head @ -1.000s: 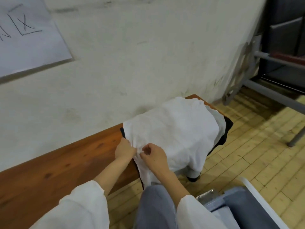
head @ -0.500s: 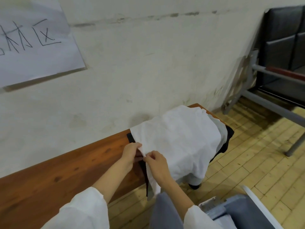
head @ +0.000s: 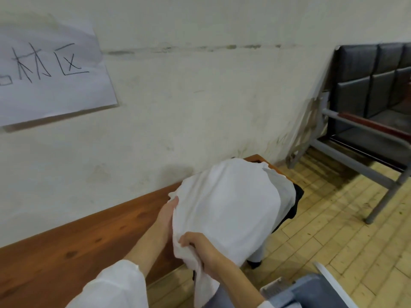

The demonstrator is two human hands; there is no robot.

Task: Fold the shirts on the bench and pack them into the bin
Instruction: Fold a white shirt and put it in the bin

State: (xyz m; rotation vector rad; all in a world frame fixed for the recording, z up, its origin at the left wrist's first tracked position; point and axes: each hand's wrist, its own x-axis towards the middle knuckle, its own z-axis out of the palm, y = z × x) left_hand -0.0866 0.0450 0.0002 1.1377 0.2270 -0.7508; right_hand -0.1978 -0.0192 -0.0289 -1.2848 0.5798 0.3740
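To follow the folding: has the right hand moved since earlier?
Yes. The right hand drew back from the wall toward the front edge of the bench, apart from the left hand, gripping the shirt.

Sign and seats
Handwritten paper sign at ten o'clock on the wall; dark padded seats at two o'clock.

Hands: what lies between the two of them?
In the head view, a fold of the white shirt, which both the left hand and the right hand hold.
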